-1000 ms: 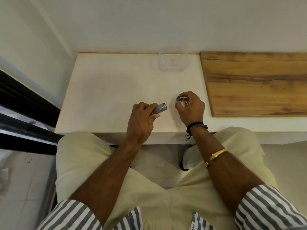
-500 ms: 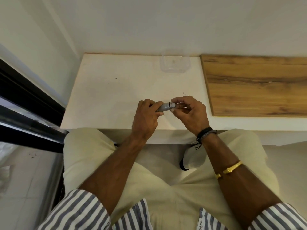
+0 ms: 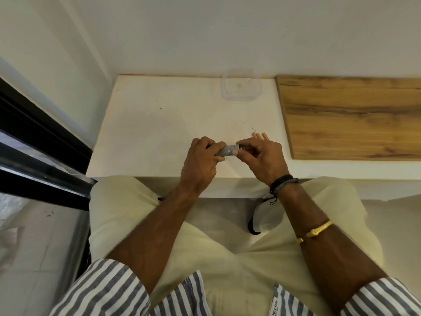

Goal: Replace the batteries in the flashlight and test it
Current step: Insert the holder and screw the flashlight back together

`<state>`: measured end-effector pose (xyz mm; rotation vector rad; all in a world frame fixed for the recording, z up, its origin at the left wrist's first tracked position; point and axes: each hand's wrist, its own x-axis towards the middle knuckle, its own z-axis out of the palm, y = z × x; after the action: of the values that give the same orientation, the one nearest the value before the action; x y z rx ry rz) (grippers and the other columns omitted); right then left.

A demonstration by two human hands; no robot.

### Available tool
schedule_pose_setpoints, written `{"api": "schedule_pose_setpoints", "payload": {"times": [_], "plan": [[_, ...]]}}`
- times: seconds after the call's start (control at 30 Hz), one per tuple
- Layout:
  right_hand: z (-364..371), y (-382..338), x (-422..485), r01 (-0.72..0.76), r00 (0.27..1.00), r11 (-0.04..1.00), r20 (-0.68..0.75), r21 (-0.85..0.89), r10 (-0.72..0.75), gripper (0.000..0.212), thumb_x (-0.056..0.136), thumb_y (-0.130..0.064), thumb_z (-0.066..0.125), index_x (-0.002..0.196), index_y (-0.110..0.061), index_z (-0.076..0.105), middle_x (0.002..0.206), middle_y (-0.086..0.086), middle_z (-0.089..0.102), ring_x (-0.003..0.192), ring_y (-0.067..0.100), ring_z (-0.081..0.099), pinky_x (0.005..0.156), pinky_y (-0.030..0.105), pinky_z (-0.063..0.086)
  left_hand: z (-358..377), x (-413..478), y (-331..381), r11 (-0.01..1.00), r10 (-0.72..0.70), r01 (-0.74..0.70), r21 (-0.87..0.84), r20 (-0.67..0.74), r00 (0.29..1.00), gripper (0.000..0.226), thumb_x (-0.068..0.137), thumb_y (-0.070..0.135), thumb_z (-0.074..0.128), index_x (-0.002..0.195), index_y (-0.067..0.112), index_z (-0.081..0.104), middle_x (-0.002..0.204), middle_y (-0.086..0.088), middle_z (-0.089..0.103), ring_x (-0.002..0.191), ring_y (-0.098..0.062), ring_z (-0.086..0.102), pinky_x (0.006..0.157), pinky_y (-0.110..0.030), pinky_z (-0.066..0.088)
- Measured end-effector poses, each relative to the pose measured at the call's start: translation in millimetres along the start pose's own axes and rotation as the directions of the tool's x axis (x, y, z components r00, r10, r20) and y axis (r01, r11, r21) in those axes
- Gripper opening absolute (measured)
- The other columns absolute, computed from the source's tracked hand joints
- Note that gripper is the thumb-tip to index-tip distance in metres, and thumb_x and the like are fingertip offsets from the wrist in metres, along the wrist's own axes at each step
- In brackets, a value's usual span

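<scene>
Gripping the grey flashlight [image 3: 224, 150] in my left hand [image 3: 200, 161], I am holding it just above the near part of the white table [image 3: 159, 124], fingers wrapped round its body. My right hand [image 3: 262, 159] is pinching its open end between thumb and fingertips [image 3: 239, 143]. Three orange batteries [image 3: 259, 135] are lying side by side on the table just beyond my right hand. A clear plastic tub [image 3: 240, 87] is sitting by the wall, beside a wooden board [image 3: 353, 117].
</scene>
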<state>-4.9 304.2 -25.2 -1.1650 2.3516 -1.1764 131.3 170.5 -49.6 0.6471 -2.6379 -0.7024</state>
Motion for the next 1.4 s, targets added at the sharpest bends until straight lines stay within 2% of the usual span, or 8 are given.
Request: {"api": "schedule_pose_setpoints", "payload": {"times": [0.23,0.4,0.57,0.73,0.97,1.07,1.23,1.4], "plan": [[4.2,-12.3,-1.8,-0.248,0.969,0.947,-0.041,-0.204,0.245,0.076,0.091,-0.078,0.028,0.061,-0.021,0.067,0.052,-0.002,0.066,0.053,0.014,0.066,0.066,0.034,0.056,2.9,-1.0,3.6,0.998,0.056,-0.056,0.002,-0.016,0.998,0.032,0.092,0.012,0.065,0.124,0.012,0.065,0.108,-0.009,0.059,0.102,-0.025,0.048,0.079,-0.026,0.042],[-3.9,-4.2,-0.6,-0.162,0.986,0.967,0.079,0.194,0.15,0.036,0.094,-0.044,0.068,0.122,-0.022,0.066,0.111,0.004,0.074,0.076,0.013,0.077,0.079,0.034,0.063,8.2,0.8,-3.0,1.0,-0.023,0.023,-0.012,-0.032,0.999,0.033,0.092,0.012,0.066,0.125,0.015,0.064,0.109,-0.007,0.06,0.102,-0.024,0.049,0.08,-0.03,0.049],[-3.9,-1.4,-2.1,-0.112,0.992,0.983,0.069,0.145,0.103,0.014,0.097,-0.028,0.068,0.103,-0.016,0.073,0.083,0.002,0.077,0.068,0.015,0.076,0.071,0.036,0.065,8.6,-0.4,-4.8,1.0,-0.024,0.024,0.001,-0.029,0.999,0.032,0.092,0.014,0.066,0.124,0.015,0.064,0.108,-0.006,0.059,0.101,-0.023,0.048,0.079,-0.027,0.046],[5.7,-9.3,-0.4,-0.287,0.958,0.931,-0.072,-0.227,0.278,0.072,0.1,-0.066,0.035,0.066,-0.012,0.068,0.063,0.007,0.069,0.065,0.027,0.066,0.068,0.043,0.057,9.2,-1.7,0.4,0.999,0.048,-0.048,0.003,-0.014,0.999,0.032,0.093,0.016,0.065,0.124,0.016,0.064,0.106,-0.005,0.058,0.1,-0.02,0.046,0.078,-0.021,0.038],[3.9,5.5,0.2,-0.075,0.991,0.993,0.115,0.095,0.064,0.03,0.092,-0.023,0.075,0.121,-0.023,0.068,0.103,-0.002,0.072,0.08,0.012,0.075,0.077,0.03,0.064,8.0,0.3,-3.3,0.999,-0.044,0.044,-0.005,-0.003,0.999,0.032,0.094,0.013,0.064,0.126,0.013,0.064,0.111,-0.01,0.06,0.104,-0.026,0.048,0.082,-0.031,0.047],[5.1,3.6,-0.3,-0.122,0.991,0.989,0.065,0.084,0.117,0.018,0.096,-0.035,0.067,0.102,-0.019,0.072,0.077,-0.005,0.074,0.064,0.006,0.073,0.068,0.032,0.064,7.5,-1.2,-2.5,0.999,-0.034,0.034,0.0,0.0,0.999,0.032,0.094,0.014,0.064,0.125,0.014,0.064,0.11,-0.009,0.06,0.103,-0.024,0.048,0.081,-0.029,0.045],[7.0,-3.9,-0.7,-0.281,0.959,0.942,-0.024,-0.185,0.281,0.065,0.098,-0.068,0.039,0.065,-0.019,0.067,0.056,-0.003,0.064,0.055,0.022,0.066,0.066,0.042,0.061,8.0,-2.2,1.8,0.999,0.044,-0.045,0.031,0.021,0.999,0.032,0.094,0.017,0.064,0.125,0.014,0.064,0.107,-0.008,0.06,0.101,-0.024,0.048,0.079,-0.028,0.043],[5.7,0.7,-0.4,-0.207,0.972,0.959,0.153,0.195,0.179,0.028,0.095,-0.039,0.068,0.117,-0.023,0.064,0.101,0.002,0.074,0.071,0.012,0.076,0.068,0.03,0.065,8.9,-0.9,-0.6,0.999,-0.048,0.048,-0.011,0.011,0.999,0.033,0.094,0.014,0.065,0.126,0.013,0.063,0.111,-0.009,0.06,0.103,-0.024,0.048,0.082,-0.029,0.045]]}}
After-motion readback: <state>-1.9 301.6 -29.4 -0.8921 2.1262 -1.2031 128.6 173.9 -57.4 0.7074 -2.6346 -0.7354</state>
